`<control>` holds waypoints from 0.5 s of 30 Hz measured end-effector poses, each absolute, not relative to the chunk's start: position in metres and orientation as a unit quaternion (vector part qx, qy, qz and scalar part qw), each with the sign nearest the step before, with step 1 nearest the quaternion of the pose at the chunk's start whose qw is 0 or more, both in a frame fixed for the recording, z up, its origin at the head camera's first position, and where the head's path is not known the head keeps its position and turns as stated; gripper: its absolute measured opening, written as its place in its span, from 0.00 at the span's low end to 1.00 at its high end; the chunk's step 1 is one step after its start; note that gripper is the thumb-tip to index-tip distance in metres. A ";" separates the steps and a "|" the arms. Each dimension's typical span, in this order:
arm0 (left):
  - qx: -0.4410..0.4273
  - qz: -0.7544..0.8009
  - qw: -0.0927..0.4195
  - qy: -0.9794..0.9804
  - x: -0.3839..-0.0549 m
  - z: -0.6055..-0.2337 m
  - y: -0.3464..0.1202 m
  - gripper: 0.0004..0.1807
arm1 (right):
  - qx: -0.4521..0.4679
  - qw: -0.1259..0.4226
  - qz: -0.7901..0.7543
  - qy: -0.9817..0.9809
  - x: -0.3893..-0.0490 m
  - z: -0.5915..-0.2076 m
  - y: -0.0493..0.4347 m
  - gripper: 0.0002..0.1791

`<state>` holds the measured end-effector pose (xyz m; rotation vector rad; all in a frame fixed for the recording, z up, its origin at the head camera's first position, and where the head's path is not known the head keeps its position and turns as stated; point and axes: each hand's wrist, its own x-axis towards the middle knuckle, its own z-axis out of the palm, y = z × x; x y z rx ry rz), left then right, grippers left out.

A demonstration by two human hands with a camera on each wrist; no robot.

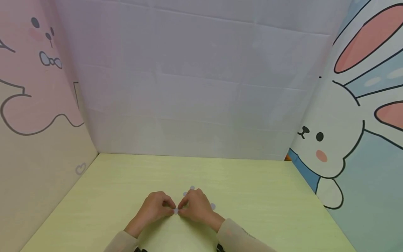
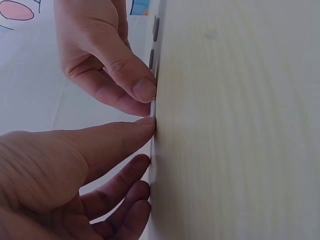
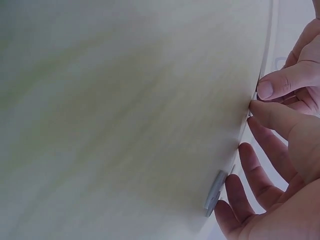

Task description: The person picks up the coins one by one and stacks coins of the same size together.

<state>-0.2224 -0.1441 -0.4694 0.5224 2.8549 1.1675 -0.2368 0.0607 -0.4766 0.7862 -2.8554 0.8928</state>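
A small silver-grey, coin-like disc (image 1: 176, 211) lies flat on the table between my two hands. My left hand (image 1: 156, 207) has its thumb and forefinger at the disc's left edge. From the opposite side, the thumb and forefinger of my right hand (image 1: 196, 205) pinch at its right edge. Seen edge-on in the left wrist view, the thin disc (image 2: 153, 108) is mostly covered by fingertips. Similar discs lie beyond the right hand, one (image 1: 192, 188) farthest back and another (image 1: 185, 194) partly behind its fingers. A further disc (image 1: 213, 206) is beside the right hand's outer edge.
The pale yellow wood-grain table (image 1: 252, 196) reaches back to a white cloth wall (image 1: 195, 87). Printed panels with a pink cartoon animal (image 1: 47, 87) and a white rabbit (image 1: 333, 147) stand along the left and right sides.
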 end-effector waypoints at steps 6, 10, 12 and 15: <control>0.174 0.371 0.002 0.912 -0.222 -0.470 -0.147 0.08 | 0.261 0.029 0.294 -0.919 -0.238 -0.478 0.060 0.04; 0.169 0.369 0.003 0.914 -0.223 -0.470 -0.149 0.08 | 0.262 0.031 0.300 -0.917 -0.238 -0.479 0.060 0.04; 0.166 0.368 0.005 0.915 -0.223 -0.470 -0.149 0.09 | 0.262 0.033 0.302 -0.916 -0.238 -0.479 0.059 0.04; 0.164 0.366 0.007 0.916 -0.223 -0.470 -0.149 0.09 | 0.260 0.033 0.305 -0.916 -0.239 -0.480 0.059 0.04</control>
